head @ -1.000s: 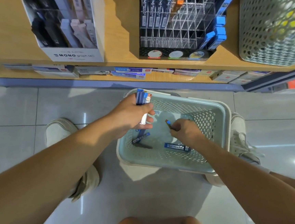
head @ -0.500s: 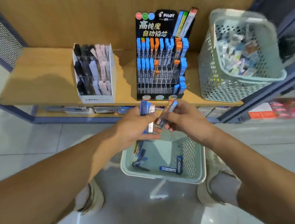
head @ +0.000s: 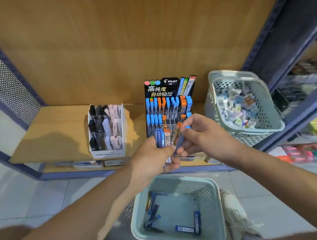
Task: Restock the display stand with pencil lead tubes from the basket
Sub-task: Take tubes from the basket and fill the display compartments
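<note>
While the upper rows of the display stand (head: 169,107) on the shelf (head: 55,136) already carry blue- and orange-capped tubes, its lower front pockets look mostly empty, so the restocking seems only partly done. The left hand (head: 149,159) grips a small bundle of lead tubes (head: 160,138) upright, its fingers curled round them, in front of the stand's lower part and above the floor basket (head: 219,197). The right hand (head: 205,136) pinches an orange-capped tube (head: 177,131), apparently with a blue-capped one beside it, touching or nearly touching the bundle; I cannot tell whether it is drawing them out or adding them. None of the held tubes sits in a pocket yet. About half a dozen loose tubes (head: 184,229) lie on the basket's bottom, so these and both handfuls are left to place. A second basket (head: 268,114) of mixed small packs stands on the shelf, right of the stand.
</note>
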